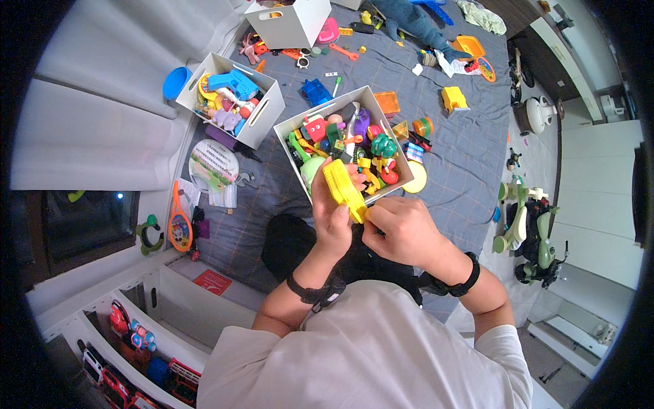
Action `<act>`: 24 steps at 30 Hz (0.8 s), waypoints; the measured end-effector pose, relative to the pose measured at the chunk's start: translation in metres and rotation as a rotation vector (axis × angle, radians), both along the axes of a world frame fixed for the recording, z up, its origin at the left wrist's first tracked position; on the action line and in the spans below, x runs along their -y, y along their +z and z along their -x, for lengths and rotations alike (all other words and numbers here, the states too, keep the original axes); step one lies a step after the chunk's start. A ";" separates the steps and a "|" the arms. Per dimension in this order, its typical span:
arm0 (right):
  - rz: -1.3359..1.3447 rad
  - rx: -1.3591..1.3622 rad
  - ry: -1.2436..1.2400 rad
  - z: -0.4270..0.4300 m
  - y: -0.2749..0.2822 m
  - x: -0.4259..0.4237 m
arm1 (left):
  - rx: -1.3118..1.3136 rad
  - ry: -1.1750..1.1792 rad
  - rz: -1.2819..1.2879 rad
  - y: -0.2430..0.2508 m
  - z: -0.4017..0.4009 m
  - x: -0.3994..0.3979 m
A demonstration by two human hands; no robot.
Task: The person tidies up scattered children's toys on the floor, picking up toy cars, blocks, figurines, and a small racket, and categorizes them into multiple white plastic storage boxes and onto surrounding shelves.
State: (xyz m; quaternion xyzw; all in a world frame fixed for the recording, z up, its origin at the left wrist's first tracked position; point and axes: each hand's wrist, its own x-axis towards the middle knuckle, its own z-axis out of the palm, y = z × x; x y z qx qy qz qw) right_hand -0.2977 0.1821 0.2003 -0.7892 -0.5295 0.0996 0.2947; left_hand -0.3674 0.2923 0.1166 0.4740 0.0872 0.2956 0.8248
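Note:
My left hand holds a yellow plastic toy, perhaps a toy vehicle, tilted above the near edge of a white storage box. The fingers of my right hand are pinched at the toy's lower end; what they grip there is hidden. The white box is filled with mixed toys, among them a red toy with eyes, a green bumpy toy, a purple piece and a light green ball.
A second white box of toys stands left, beside a blue bucket. Around lie a blue toy car, a yellow toy truck, a yellow disc and an orange racket. A white shelf unit is at lower left.

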 end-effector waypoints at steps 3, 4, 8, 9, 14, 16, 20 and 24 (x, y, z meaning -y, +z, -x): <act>-0.103 -0.092 -0.042 -0.004 0.008 0.003 | -0.016 -0.046 0.068 0.008 0.005 0.000; -0.217 -0.172 -0.092 -0.006 0.010 0.004 | 0.005 -0.118 0.030 0.010 0.008 0.001; -0.310 -0.511 -0.202 -0.011 0.007 0.009 | -0.046 -0.266 -0.031 0.020 0.014 0.003; -0.307 -0.513 -0.206 -0.011 0.009 0.010 | -0.044 -0.294 -0.019 0.024 0.015 0.001; -0.171 -0.731 -0.232 -0.016 0.013 0.017 | -0.109 -0.405 -0.022 0.028 0.022 0.001; -0.150 -0.731 -0.208 -0.018 0.010 0.018 | -0.136 -0.360 -0.066 0.033 0.022 0.005; -0.177 -0.738 -0.208 -0.015 0.005 0.016 | -0.195 -0.348 -0.049 0.035 0.028 0.006; -0.232 -0.759 -0.262 -0.011 0.000 0.015 | -0.158 -0.406 -0.003 0.036 0.027 0.005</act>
